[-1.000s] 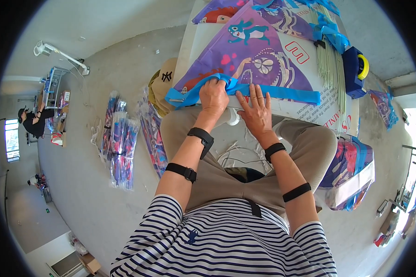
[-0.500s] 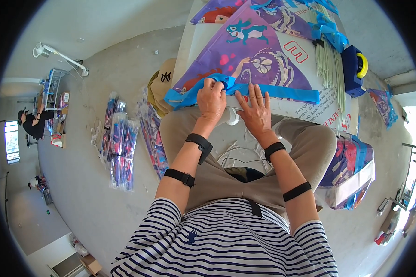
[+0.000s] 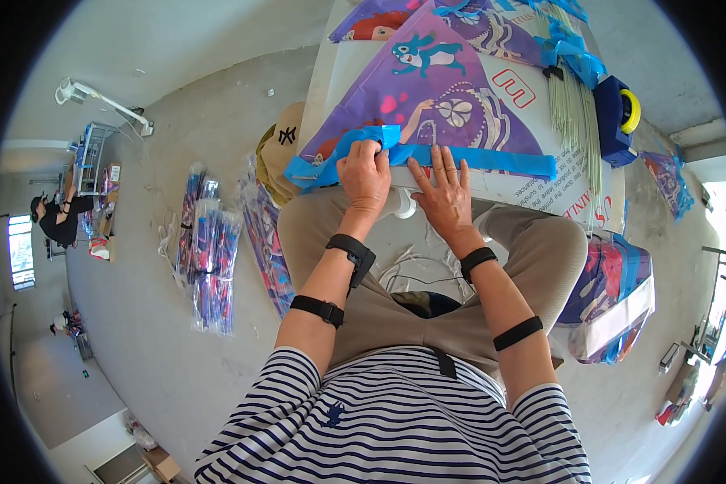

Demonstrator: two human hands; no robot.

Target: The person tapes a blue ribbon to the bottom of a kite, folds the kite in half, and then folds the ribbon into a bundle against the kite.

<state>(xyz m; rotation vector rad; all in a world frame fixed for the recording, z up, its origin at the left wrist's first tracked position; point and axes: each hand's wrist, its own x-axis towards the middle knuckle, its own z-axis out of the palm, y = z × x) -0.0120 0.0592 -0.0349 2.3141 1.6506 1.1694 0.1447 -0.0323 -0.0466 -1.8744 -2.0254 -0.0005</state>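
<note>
A purple triangular kite (image 3: 371,95) with cartoon prints lies on the table in front of me. Along its near edge runs a bright blue plastic strip (image 3: 508,161). My left hand (image 3: 365,179) is closed on the bunched left part of this strip, its fingertips partly hidden in the folds. To the right of it, my right hand (image 3: 444,192) lies flat with fingers spread, pressing on the strip and the kite's near edge.
The white table (image 3: 532,89) also bears thin pale rods (image 3: 571,113) and a blue tape dispenser (image 3: 615,121) with a yellow roll. A cap (image 3: 286,133) sits by the table's left side. Plastic-wrapped bundles (image 3: 214,258) lie on the floor. A person (image 3: 56,219) sits far left.
My left hand has shifted slightly left and the blue folds around its fingers have turned over. The right hand stays nearly in place.
</note>
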